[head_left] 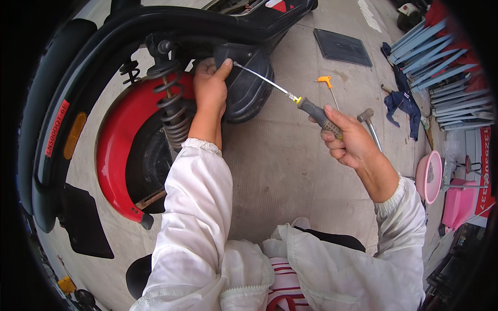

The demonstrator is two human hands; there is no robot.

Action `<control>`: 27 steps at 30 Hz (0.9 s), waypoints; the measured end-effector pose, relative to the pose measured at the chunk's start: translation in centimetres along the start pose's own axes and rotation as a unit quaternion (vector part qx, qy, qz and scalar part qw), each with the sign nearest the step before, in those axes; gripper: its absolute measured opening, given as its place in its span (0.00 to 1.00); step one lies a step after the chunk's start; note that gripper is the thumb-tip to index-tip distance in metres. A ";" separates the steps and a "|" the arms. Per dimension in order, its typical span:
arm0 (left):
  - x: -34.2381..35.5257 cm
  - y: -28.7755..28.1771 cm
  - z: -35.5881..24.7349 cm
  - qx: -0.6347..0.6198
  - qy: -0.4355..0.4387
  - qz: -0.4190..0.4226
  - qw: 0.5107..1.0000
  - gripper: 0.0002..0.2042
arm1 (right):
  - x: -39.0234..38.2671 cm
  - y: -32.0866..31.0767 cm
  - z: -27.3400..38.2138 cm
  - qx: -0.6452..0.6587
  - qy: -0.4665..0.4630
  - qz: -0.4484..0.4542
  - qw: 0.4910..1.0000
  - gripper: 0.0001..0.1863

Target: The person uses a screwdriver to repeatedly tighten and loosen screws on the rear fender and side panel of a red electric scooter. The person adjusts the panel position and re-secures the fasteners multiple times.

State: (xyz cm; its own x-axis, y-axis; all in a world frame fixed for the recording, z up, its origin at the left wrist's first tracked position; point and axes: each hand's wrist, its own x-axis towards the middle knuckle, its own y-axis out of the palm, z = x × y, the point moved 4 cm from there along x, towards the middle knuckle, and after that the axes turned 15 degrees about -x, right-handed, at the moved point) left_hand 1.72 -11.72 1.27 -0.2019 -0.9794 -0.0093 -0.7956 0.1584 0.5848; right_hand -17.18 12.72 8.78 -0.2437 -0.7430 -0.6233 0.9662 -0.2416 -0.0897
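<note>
Held aslant above the floor [280, 181], as its tip meets the left thumb, one screwdriver [306, 105]: dark grip, yellow collar, bright shaft. Right hand [348, 137]: at the screwdriver's grip end, fingers closed round the grip, thumb laid along it. Left hand [211, 87]: at the screwdriver's tip, thumb raised, fingers curled and partly hidden; whether it pinches a small part cannot be told. Black plastic cover [250, 90]: behind the screwdriver's tip. Coil spring [172, 106], dark: left of the screwdriver. Red mudguard [111, 150]: farther left of the screwdriver. Hex key [324, 80], orange handle: just beyond the screwdriver's grip. Hammer [367, 115]: right of the screwdriver. Black rectangular panel [342, 47], flat: beyond the screwdriver. Dark blue cloth [406, 108], crumpled, and pink basin [436, 176], tilted: well right of the screwdriver.
</note>
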 end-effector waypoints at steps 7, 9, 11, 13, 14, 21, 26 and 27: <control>0.6 -0.7 -0.6 0.029 0.007 0.004 1.000 0.12 | -0.4 0.1 2.4 -0.244 -0.308 -0.147 0.908 0.22; 0.6 -0.3 -0.6 0.036 0.006 0.007 0.999 0.11 | -2.4 0.3 2.9 -0.444 -0.456 -0.297 0.712 0.22; 0.6 -0.2 -0.4 0.028 0.008 0.012 1.000 0.10 | -2.6 1.1 2.8 -0.484 -0.479 -0.340 0.649 0.18; 0.8 -0.4 -0.5 0.027 0.008 0.014 1.000 0.10 | -0.7 -0.8 3.4 -0.302 -0.233 -0.261 0.887 0.18; 0.6 -0.7 -0.5 0.032 0.010 0.008 0.999 0.10 | -0.1 -1.1 2.6 -0.190 -0.092 -0.201 0.957 0.18; 0.7 -0.6 -0.5 0.057 0.016 -0.006 0.998 0.12 | -2.5 1.9 1.6 -0.356 -0.477 -0.403 0.695 0.21; 1.3 -1.8 -0.2 0.101 0.035 -0.032 0.994 0.15 | 0.2 -0.5 1.4 -0.192 -0.210 -0.240 0.928 0.20; 1.2 -2.1 -0.4 0.114 0.044 -0.031 0.992 0.15 | 0.5 -0.5 1.1 -0.136 -0.147 -0.193 0.960 0.20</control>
State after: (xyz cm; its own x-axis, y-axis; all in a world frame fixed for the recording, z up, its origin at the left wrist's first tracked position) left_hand 3.35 -13.28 0.34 -0.1053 -0.9937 0.0377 -0.9152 0.1116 0.3871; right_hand -17.85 11.82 9.36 -0.5624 -0.7850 -0.2598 0.7756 -0.3918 -0.4950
